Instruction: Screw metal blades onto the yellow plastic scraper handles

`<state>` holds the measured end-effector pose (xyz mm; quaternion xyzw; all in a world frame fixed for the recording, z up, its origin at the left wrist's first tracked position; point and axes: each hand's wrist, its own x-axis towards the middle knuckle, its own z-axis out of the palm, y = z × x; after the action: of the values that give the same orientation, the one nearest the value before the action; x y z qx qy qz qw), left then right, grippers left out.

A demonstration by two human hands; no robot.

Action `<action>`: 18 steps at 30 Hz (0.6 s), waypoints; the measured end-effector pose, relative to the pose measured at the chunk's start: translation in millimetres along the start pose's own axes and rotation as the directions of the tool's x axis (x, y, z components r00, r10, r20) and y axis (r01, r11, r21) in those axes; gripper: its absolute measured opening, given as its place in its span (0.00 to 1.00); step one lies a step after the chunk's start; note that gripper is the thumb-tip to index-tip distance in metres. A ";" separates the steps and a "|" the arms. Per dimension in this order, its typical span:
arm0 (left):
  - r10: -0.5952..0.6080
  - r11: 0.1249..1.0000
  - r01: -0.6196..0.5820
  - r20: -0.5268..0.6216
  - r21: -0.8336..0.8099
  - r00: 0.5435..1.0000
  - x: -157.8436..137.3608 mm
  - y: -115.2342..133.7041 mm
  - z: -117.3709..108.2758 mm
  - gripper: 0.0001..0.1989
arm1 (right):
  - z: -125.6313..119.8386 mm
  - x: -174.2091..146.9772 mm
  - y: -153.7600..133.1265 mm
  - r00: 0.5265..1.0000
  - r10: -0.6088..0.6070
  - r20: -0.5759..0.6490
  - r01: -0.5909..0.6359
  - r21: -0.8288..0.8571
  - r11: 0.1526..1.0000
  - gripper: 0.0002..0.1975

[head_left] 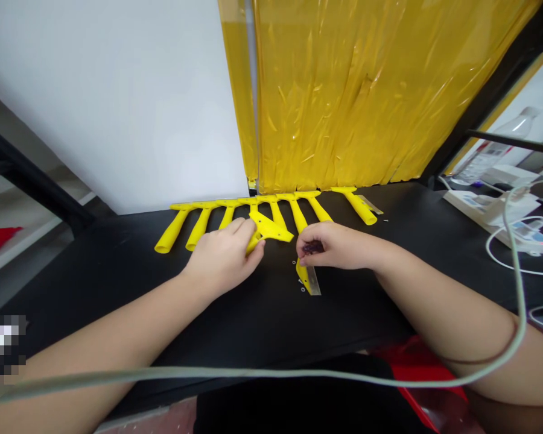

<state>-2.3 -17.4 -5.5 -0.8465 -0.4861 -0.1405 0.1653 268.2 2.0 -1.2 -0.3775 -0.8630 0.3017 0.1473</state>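
Observation:
My left hand [228, 253] is closed around the handle of a yellow plastic scraper [270, 228], whose wide head with small holes points right. My right hand [332, 246] is curled, with something dark partly showing inside the fingers; I cannot make it out. Just under those fingers lies a yellow plate [304, 274] with a metal blade [314, 281] along its right side. Tiny nuts or washers [303, 290] and a small screw lie beside the plate. Behind both hands, several yellow scraper handles [174, 229] stretch in a row on the black tabletop [235, 337].
One more yellow handle [359, 205] sits apart at the right, with a metal blade [371, 205] beside it. A pale cable [271, 374] crosses in front of my arms. Power strips [502, 220] and a plastic bottle [498, 144] are at the right. A white panel [117, 102] stands behind.

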 end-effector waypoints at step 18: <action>0.002 1.000 -0.002 0.029 -0.015 1.000 0.6 -3.2 -0.5 0.12 | -0.3 2.9 -3.0 0.987 0.149 0.067 -0.144 -0.072 0.987 0.06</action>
<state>-4.8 -15.6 -4.4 -0.8502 -0.4866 -0.1317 0.1519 264.7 2.7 1.1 -0.4335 -0.8473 0.2961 0.0809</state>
